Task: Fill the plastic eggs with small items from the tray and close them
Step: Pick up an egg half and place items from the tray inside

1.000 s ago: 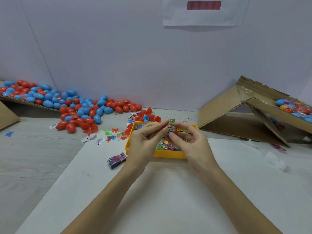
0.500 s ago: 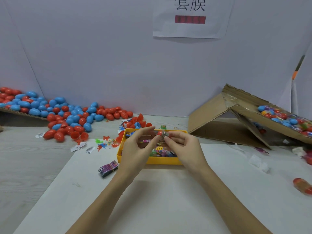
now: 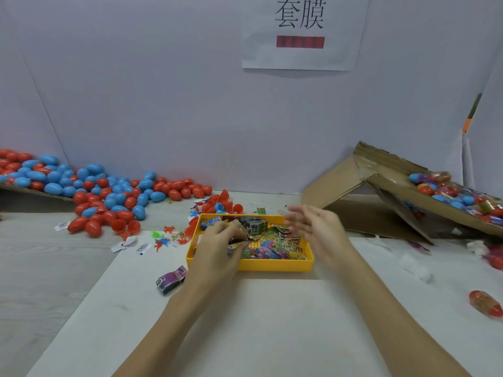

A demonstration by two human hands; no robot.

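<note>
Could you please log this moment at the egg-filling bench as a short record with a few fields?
Tray: yellow tray mid-table, holding many small printed packets
Left hand: left hand reaches into the tray's left side, fingers curled among the packets; whether it pinches one cannot be told
Right hand: right hand blurred above the tray's right end, fingers spread, holding nothing visible
Egg supply: red and blue eggs heaped at far left
Finished pile: wrapped eggs on the cardboard ramp at right
</note>
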